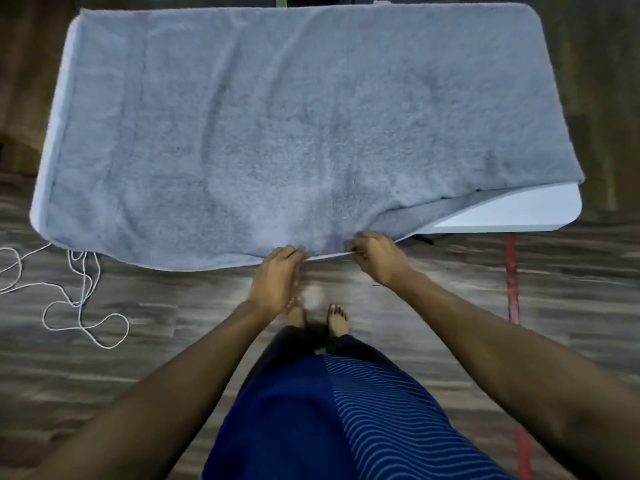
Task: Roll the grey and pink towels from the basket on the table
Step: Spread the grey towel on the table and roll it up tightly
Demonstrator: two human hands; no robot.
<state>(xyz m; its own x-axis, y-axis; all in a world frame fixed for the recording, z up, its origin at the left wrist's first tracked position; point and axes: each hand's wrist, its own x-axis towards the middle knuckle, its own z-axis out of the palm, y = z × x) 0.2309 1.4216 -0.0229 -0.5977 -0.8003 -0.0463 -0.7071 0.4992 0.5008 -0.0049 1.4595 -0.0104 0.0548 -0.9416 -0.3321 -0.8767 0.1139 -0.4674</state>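
**laundry_newb:** Grey towel (pixel 294 133), where's it sitting right now?

**foldguy:** Spread out flat over the white table (pixel 519 209), covering pretty much the whole top. Only a thin strip of table shows down the left side, plus the bare near-right corner. The towel's near edge hangs off the front a bit, lowest toward the near left.

**laundry_newb:** One layer or doubled up?

**foldguy:** By that near-right corner it looks like two, since a second bit of grey peeks out from under the top layer. Anywhere else, honestly can't tell.

**laundry_newb:** And the hands?

**foldguy:** Both are on the near hem, around the middle of the front edge, close to each other but not touching. The right hand (pixel 375 258) has its fingers curled and is pinching the hem, and you can see the thin edge pulled taut between the two hands. The left hand (pixel 277 275) is a little blurry, but its fingers look curled onto the hem too.

**laundry_newb:** What's around the table?

**foldguy:** Wood-look floor (pixel 173 341). A white cord (pixel 83 306) lies in loose loops off to the left, and a red strip (pixel 512 278) runs along the floor on the right. The person's bare feet (pixel 337 318) are just short of the table, below the hands.
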